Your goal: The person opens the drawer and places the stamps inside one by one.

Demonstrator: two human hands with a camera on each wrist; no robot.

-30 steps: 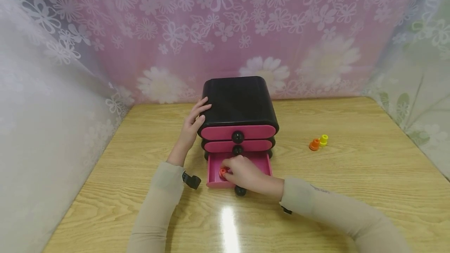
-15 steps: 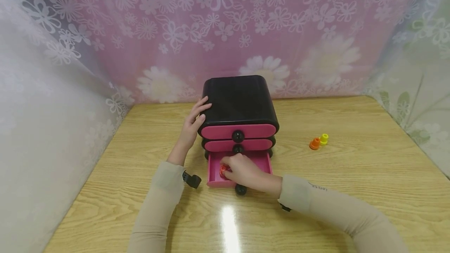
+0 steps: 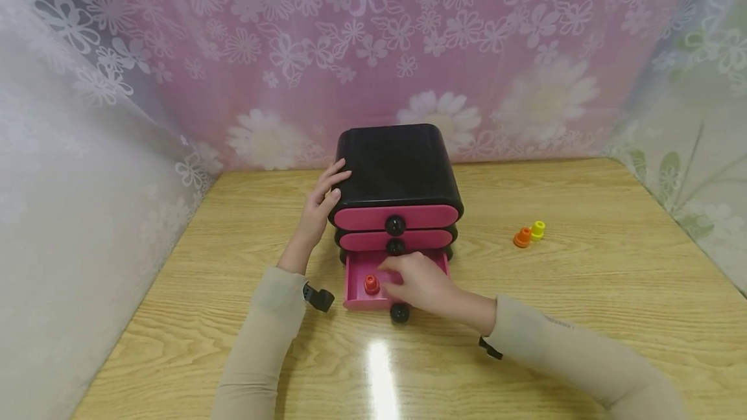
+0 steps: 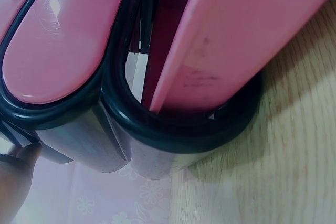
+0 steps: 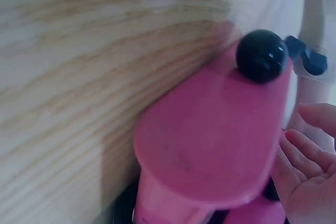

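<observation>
Red peg [image 3: 371, 284] stood in open bottom drawer [image 3: 356, 290], just left of right hand [image 3: 423, 284] fingers, relaxed, holding nothing; left hand [image 3: 320, 203] lay open against black cabinet [image 3: 397, 170] on desk [image 3: 583, 303]

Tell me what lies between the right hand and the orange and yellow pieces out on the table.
Nothing: in the head view, only bare wooden table runs from the right hand, over the open bottom drawer, to the orange piece and yellow piece.
</observation>
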